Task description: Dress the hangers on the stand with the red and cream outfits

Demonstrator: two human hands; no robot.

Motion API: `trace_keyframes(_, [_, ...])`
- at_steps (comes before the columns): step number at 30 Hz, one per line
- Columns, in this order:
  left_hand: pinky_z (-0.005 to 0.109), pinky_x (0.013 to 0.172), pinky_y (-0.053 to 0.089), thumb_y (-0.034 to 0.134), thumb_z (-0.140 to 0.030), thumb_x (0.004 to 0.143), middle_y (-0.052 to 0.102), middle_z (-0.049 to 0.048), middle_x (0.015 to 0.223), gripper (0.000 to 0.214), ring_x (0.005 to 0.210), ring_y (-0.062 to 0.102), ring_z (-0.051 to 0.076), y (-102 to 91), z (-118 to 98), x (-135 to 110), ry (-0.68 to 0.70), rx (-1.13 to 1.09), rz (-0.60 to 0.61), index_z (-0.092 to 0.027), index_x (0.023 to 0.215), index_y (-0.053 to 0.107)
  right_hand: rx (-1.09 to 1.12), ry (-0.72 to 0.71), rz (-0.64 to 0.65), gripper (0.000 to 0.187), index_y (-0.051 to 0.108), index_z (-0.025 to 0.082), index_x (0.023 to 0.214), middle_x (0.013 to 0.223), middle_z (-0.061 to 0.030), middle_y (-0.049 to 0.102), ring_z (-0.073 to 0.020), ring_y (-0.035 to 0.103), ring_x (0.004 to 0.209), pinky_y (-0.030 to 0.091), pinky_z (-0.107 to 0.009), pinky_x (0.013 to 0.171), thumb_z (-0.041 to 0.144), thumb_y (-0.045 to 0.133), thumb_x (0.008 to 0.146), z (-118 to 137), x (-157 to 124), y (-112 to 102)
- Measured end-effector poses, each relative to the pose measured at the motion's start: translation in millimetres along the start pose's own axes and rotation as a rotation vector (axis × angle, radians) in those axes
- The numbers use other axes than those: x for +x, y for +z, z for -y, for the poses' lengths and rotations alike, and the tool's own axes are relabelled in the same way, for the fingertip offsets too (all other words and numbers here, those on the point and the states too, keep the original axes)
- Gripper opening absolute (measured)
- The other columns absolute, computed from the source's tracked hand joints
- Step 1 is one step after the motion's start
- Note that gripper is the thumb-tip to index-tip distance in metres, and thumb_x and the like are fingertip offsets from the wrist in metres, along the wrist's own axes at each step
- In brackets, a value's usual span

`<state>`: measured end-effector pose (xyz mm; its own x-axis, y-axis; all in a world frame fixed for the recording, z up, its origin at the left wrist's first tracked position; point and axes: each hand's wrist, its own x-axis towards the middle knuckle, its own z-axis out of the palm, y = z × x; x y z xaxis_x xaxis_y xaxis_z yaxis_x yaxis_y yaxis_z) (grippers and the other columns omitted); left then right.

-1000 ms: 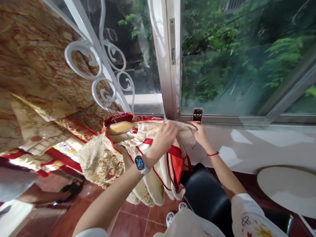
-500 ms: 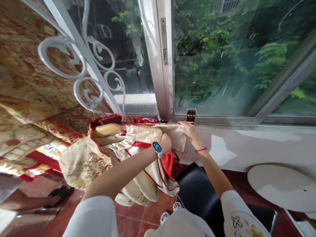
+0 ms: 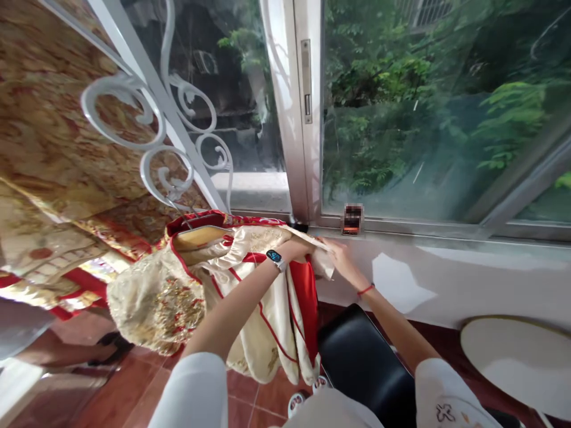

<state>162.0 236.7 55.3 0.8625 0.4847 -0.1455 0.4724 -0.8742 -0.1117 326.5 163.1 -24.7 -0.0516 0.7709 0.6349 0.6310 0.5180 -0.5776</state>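
Note:
A cream and gold dress point(image 3: 274, 309) with red trim and beaded decoration hangs in front of me on a hanger point(image 3: 190, 221). My left hand point(image 3: 298, 248), with a watch point(image 3: 273, 256) at the wrist, is closed on the dress near its right end; its fingertips are partly hidden by the cloth. Just to the right, my right hand point(image 3: 338, 254) pinches the edge of a cream cloth panel point(image 3: 323, 266) of the same dress. That panel stretches between the two hands, beneath the window sill. A red cord point(image 3: 366, 289) circles my right wrist.
White scroll ironwork point(image 3: 154, 128) rises at left. A phone point(image 3: 352, 220) leans upright on the sill by the window point(image 3: 428, 119). Below stands a black chair point(image 3: 363, 362), with a round white table point(image 3: 517, 356) at right. Another person's arm point(image 3: 57, 352) shows lower left.
My right hand has moved slightly down, away from the phone, drawing the panel's edge into a slanting line. The dress's lower folds have shifted, baring more red lining.

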Motion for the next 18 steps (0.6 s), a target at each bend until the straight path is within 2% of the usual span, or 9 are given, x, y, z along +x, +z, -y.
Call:
trace_keyframes(2, [0.030,0.081,0.052,0.071,-0.008,0.066,0.076,0.0090,0.085,0.013,0.084,0.069,0.024,-8.2,4.7,3.3,0.024,0.028,-0.023,-0.016,0.075,0.076,0.219,0.125,-0.053,0.042,0.066,0.018,0.132,0.118,-0.0099,0.074,-0.0225,0.070,0.099,0.058,-0.034,0.085,0.025,0.046,0.095,29.5,-2.6,10.8])
trace_keyframes(4, [0.030,0.078,0.053,0.069,-0.010,0.071,0.075,0.0088,0.082,0.009,0.081,0.069,0.023,-13.4,3.8,4.3,0.029,0.051,-0.052,-0.014,0.076,0.075,0.361,0.224,-0.180,0.042,0.067,0.019,0.130,0.125,-0.0097,0.071,-0.0243,0.069,0.108,0.056,-0.036,0.092,0.033,0.049,0.095,53.7,4.8,21.3])
trace_keyframes(6, [0.032,0.083,0.053,0.064,-0.008,0.076,0.075,0.0116,0.087,0.015,0.086,0.070,0.024,-14.3,-3.5,0.5,0.000,0.079,-0.102,-0.012,0.085,0.075,0.423,0.283,-0.331,0.042,0.071,0.017,0.124,0.121,-0.0116,0.073,-0.0262,0.068,0.112,0.053,-0.039,0.098,0.039,0.051,0.094,63.4,17.8,28.1])
trace_keyframes(8, [0.039,0.094,0.051,0.057,-0.005,0.081,0.074,0.0163,0.098,0.023,0.101,0.068,0.028,-10.3,-15.5,-10.3,-0.084,0.150,-0.213,-0.009,0.097,0.074,0.439,0.323,-0.417,0.043,0.072,0.014,0.118,0.116,-0.0141,0.074,-0.0275,0.068,0.111,0.051,-0.042,0.101,0.043,0.054,0.092,56.5,29.4,29.7])
trace_keyframes(11, [0.049,0.111,0.040,0.049,-0.010,0.091,0.070,0.0183,0.116,0.028,0.122,0.059,0.030,2.7,-32.1,-37.1,-0.183,0.281,-0.407,-0.009,0.110,0.069,0.446,0.343,-0.346,0.046,0.072,0.014,0.117,0.114,-0.0147,0.075,-0.0275,0.070,0.105,0.053,-0.044,0.099,0.047,0.061,0.087,31.8,35.4,25.2])
trace_keyframes(13, [0.046,0.116,0.035,0.045,-0.015,0.095,0.064,0.0168,0.130,0.034,0.130,0.053,0.028,10.7,-34.2,-53.9,-0.165,0.323,-0.428,-0.010,0.123,0.064,0.466,0.349,-0.260,0.044,0.074,0.016,0.111,0.108,-0.0128,0.076,-0.0268,0.072,0.098,0.056,-0.042,0.092,0.049,0.063,0.084,24.0,34.3,21.2])
trace_keyframes(15, [0.041,0.119,0.033,0.044,-0.014,0.095,0.058,0.0171,0.141,0.042,0.136,0.049,0.026,13.7,-27.1,-62.9,-0.143,0.330,-0.373,-0.008,0.134,0.056,0.482,0.348,-0.236,0.042,0.076,0.016,0.104,0.103,-0.0111,0.078,-0.0267,0.072,0.094,0.059,-0.041,0.086,0.051,0.062,0.086,33.1,33.7,17.8])
trace_keyframes(18, [0.041,0.120,0.030,0.045,-0.010,0.092,0.055,0.0181,0.144,0.047,0.138,0.047,0.025,8.2,-7.1,-59.6,-0.144,0.265,-0.328,-0.007,0.138,0.051,0.461,0.287,-0.291,0.041,0.077,0.016,0.107,0.110,-0.0108,0.077,-0.0282,0.071,0.103,0.058,-0.041,0.089,0.049,0.060,0.090,71.9,33.6,10.1])
